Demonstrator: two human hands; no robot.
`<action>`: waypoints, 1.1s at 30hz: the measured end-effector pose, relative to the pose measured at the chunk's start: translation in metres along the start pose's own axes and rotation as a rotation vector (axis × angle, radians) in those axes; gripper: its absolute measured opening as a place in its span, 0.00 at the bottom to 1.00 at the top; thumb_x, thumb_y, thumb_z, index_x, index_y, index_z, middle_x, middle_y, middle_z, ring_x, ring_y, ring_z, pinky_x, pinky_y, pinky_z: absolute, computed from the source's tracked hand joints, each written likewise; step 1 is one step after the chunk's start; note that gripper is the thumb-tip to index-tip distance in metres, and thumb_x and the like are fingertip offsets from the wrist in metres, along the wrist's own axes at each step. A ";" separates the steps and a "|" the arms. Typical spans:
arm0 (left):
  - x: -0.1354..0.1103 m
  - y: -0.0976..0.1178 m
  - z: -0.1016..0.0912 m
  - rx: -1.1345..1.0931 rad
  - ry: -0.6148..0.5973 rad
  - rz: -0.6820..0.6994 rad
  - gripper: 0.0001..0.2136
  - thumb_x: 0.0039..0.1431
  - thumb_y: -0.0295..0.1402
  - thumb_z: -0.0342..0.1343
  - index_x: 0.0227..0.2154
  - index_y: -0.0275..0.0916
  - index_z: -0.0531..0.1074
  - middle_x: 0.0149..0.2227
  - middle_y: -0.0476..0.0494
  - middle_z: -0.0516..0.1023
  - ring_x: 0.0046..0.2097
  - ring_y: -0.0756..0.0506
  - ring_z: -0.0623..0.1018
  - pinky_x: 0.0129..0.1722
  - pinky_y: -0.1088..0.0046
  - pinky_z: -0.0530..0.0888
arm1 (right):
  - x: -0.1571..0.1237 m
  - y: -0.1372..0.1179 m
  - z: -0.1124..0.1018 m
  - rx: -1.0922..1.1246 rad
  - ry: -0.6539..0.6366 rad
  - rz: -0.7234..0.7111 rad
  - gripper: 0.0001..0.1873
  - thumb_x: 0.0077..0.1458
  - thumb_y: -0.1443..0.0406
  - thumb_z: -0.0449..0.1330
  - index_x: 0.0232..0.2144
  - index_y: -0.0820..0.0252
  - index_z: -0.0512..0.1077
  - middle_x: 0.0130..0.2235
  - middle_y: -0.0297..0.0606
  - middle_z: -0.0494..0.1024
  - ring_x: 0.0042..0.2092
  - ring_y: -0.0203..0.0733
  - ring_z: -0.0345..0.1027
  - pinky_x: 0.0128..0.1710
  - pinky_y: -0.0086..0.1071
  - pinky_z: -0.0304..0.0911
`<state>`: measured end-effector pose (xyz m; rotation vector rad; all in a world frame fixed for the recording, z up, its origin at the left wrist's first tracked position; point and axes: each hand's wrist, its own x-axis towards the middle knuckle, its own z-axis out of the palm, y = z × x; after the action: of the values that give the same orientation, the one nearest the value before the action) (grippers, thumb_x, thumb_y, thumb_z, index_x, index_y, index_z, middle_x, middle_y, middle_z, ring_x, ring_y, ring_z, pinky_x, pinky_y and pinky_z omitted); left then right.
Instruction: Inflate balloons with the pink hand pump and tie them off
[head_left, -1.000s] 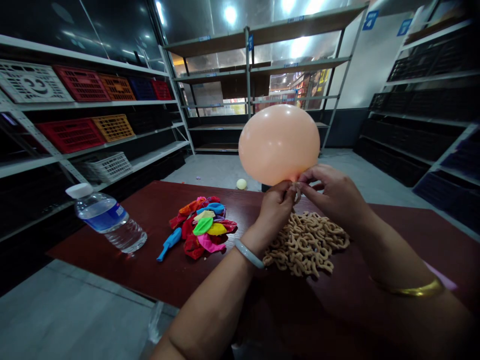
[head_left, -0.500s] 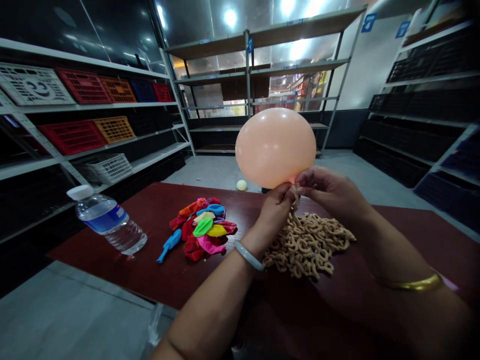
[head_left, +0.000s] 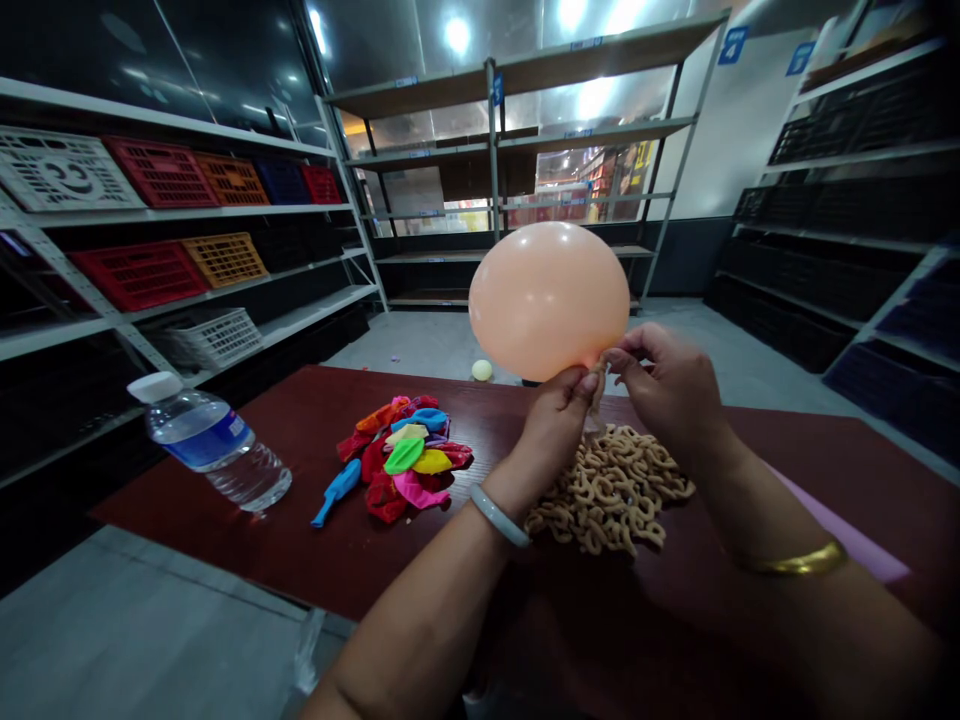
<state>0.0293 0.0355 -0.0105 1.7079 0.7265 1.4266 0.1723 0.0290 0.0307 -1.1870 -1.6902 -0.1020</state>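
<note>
An inflated peach balloon [head_left: 549, 298] is held up above the dark red table [head_left: 315, 540]. My left hand [head_left: 553, 425] pinches its neck from below. My right hand [head_left: 664, 385] is closed on the neck from the right side, fingers pressed together at the same spot. Directly under both hands lies a heap of tan balloon clips [head_left: 611, 490]. A pile of flat balloons in many colours [head_left: 405, 458] lies to the left of my left hand.
A water bottle [head_left: 210, 440] lies tilted at the table's left edge. A blue deflated balloon [head_left: 337, 490] sits beside the pile. Shelving with coloured crates [head_left: 172, 225] lines the left wall, dark shelves the right. A small ball [head_left: 481, 369] rests on the floor beyond.
The balloon has dropped slightly and shifted left. My right hand has drawn back a little and raised its knuckles, still working at the balloon's neck with the left.
</note>
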 end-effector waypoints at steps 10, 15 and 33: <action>0.000 -0.012 0.001 0.137 0.031 0.015 0.16 0.67 0.41 0.44 0.32 0.38 0.72 0.32 0.45 0.76 0.36 0.47 0.73 0.38 0.71 0.68 | -0.005 0.017 0.015 0.191 -0.152 0.275 0.18 0.57 0.50 0.56 0.30 0.57 0.74 0.24 0.36 0.76 0.26 0.40 0.69 0.26 0.34 0.61; 0.001 -0.018 0.001 0.400 0.009 0.061 0.14 0.67 0.36 0.44 0.42 0.37 0.73 0.40 0.37 0.79 0.41 0.42 0.75 0.42 0.66 0.70 | -0.009 0.009 0.020 0.345 -0.274 0.388 0.19 0.52 0.48 0.61 0.25 0.56 0.74 0.20 0.34 0.74 0.21 0.38 0.66 0.21 0.32 0.60; -0.010 0.002 -0.011 0.472 0.105 0.207 0.23 0.68 0.43 0.39 0.25 0.38 0.73 0.28 0.42 0.77 0.32 0.46 0.75 0.33 0.70 0.65 | 0.027 0.051 0.112 0.637 -0.266 0.666 0.19 0.48 0.49 0.64 0.22 0.57 0.69 0.21 0.35 0.71 0.22 0.36 0.63 0.22 0.32 0.62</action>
<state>0.0164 0.0283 -0.0137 2.1289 1.0312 1.5830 0.1340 0.1355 -0.0245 -1.2214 -1.2981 0.9672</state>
